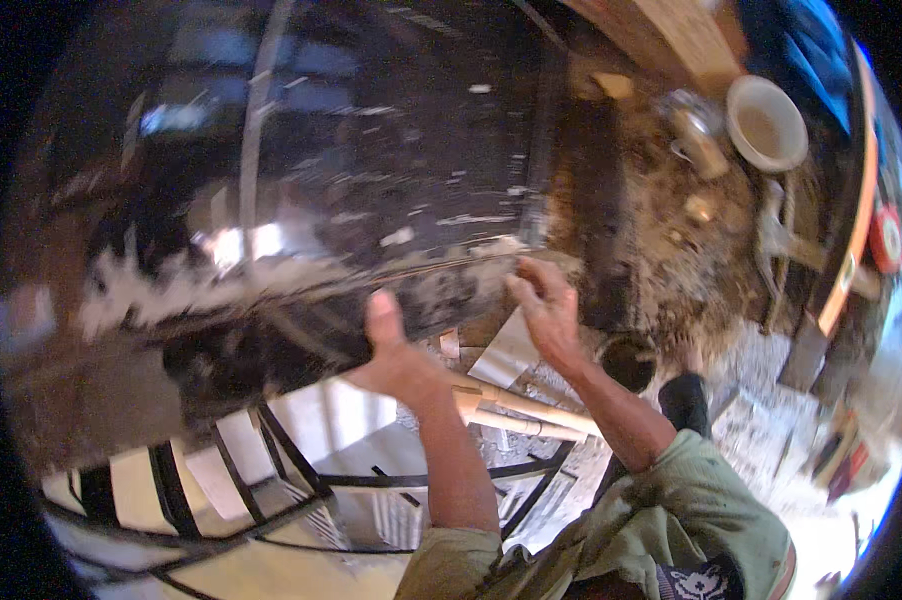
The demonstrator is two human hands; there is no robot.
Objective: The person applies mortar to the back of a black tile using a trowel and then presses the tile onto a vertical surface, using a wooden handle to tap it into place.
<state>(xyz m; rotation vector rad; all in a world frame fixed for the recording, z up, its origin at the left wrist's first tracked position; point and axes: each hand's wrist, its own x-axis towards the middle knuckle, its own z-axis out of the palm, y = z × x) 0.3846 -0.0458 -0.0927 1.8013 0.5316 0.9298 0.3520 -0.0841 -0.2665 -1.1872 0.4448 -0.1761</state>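
Observation:
A long dark board [451, 292] with worn, whitish patches runs across the middle, along the near edge of a big dark glossy panel [411, 150]. My left hand [396, 350] grips the board's lower edge, its thumb up on the face and its other fingers hidden beneath. At the board's right end, my right hand [549, 305] has its fingers bent and closed against the corner. White flecks and light reflections cover the panel; some of it is smeared by motion.
Right of the panel, dirt-strewn ground holds a white bucket [768, 125], a metal can [693, 130] and a hammer-like tool [774, 235]. A long orange-edged strip [851, 220] curves along the right. Bamboo poles [521, 412] and a black metal frame [321, 485] lie below my arms.

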